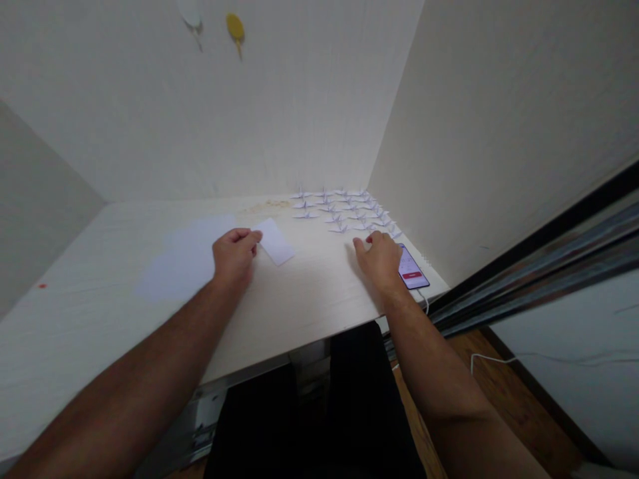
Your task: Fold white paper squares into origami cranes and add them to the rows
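Note:
Between the thumb and fingers of my left hand (236, 251) is the corner of a small white sheet of paper (274, 242), which tilts just over the table. My right hand (378, 261) hovers near the table's right side with its thumb and fingers apart and nothing between them. Just beyond it stand several folded white paper cranes (339, 227), grouped in rough rows toward the back right corner. A phone (413, 271) with a lit screen lies right beside my right hand, a cable plugged into its lower end.
The pale wooden table (289, 313) meets a wall at the back and another at the right. A whitish patch, perhaps loose paper, lies left of my left hand (184, 256). A yellow hook (235, 28) hangs on the back wall. A small red spot (42, 286) marks the left side.

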A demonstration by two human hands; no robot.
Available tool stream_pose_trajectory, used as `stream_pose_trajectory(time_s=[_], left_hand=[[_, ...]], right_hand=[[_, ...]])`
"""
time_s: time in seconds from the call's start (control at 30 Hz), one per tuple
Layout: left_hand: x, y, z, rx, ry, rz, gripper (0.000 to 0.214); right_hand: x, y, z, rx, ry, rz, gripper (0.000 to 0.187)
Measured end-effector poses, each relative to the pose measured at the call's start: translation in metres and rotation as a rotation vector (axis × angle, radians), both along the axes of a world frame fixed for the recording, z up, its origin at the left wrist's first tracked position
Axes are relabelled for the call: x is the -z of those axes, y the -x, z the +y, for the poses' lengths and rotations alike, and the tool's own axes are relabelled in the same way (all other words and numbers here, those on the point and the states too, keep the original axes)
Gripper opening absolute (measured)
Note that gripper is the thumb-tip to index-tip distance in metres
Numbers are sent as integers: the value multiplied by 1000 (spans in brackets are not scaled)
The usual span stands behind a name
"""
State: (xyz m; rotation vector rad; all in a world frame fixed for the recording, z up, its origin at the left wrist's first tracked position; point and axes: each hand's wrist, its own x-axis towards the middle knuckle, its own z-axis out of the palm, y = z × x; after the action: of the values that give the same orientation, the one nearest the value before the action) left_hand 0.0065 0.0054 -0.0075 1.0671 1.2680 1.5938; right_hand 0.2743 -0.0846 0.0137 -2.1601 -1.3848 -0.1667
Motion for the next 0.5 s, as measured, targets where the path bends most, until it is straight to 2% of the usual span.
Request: stream_pose_trajectory(time_s=[0.07,0.13,0.3,0.4,0.5], left_hand=[[0,-1,-1,19,7,0,18],[-1,-2,-2,38,10,-17,18],[-4,-2,-6,132,14,-50,18],[-4,0,-7,191,40,-21,18],[-3,1,-8,225,48,-17,19]], right_hand=[[-8,18,9,-160,-62,61,31],[-14,43,26,-357,-49,216,32],[-10,100,79,-784,54,788,30],[2,116,96,-853,4,951,25],[13,118,101,-822,-66,942,24]])
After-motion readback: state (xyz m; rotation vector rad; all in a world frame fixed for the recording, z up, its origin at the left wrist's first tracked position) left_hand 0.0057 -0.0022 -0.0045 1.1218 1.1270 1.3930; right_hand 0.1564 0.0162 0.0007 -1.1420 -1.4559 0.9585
